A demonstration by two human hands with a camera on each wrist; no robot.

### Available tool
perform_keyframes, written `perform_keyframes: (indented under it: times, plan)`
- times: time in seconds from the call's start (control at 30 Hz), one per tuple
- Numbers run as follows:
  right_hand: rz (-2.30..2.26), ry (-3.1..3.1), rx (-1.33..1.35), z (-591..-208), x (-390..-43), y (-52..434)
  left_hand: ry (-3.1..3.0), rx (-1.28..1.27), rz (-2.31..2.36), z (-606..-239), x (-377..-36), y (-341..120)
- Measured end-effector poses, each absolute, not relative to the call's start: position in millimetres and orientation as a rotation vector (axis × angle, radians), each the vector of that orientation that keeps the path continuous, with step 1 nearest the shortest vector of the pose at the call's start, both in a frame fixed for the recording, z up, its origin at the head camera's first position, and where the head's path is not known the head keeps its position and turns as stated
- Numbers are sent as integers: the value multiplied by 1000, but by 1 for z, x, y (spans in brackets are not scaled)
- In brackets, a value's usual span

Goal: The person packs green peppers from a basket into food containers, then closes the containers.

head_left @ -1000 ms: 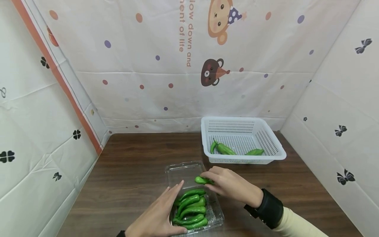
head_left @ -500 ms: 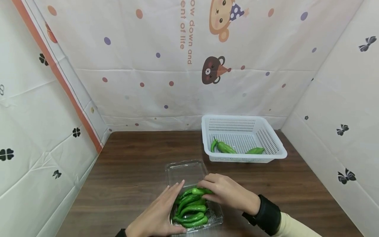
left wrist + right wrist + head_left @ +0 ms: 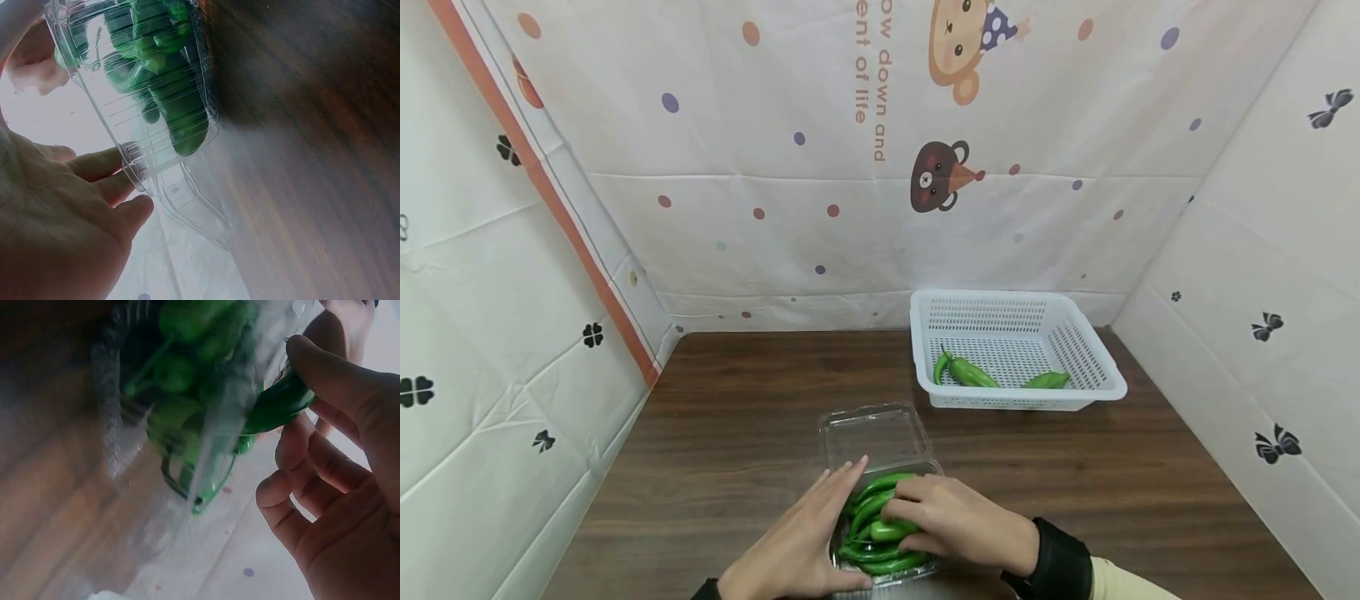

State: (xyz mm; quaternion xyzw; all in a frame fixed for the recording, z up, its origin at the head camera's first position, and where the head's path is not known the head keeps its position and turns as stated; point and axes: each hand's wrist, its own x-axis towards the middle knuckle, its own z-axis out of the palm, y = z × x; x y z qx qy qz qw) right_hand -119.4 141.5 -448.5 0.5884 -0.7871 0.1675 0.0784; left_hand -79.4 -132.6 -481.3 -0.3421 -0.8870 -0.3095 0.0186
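Observation:
A clear plastic clamshell box (image 3: 928, 568) sits at the table's near edge, its lid (image 3: 872, 433) open toward the back, with several green peppers (image 3: 871, 504) lying in it. My left hand (image 3: 820, 517) lies flat with straight fingers against the box's left side; the left wrist view shows its fingers (image 3: 103, 165) touching the box's rim (image 3: 134, 159). My right hand (image 3: 917, 517) is low over the box, fingers curled round one green pepper (image 3: 889, 530), and that pepper (image 3: 278, 403) shows pinched in the right wrist view beside the box (image 3: 187, 381).
A white perforated basket (image 3: 1015, 402) stands at the back right of the brown wooden table (image 3: 737, 400) and holds a few green peppers (image 3: 970, 375). Printed fabric walls close in the left, back and right sides.
My right hand carried the green pepper from above the open lid back toward me and down onto the peppers in the box. The left hand stayed against the box.

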Motion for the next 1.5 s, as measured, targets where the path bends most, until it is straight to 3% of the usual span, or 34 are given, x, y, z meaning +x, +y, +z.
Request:
perform_keyframes:
  times: [1.5]
  plan:
    - [529,-2408,1747,-468,-110,136,-2805,-1057,-1020,-481,-78,-133]
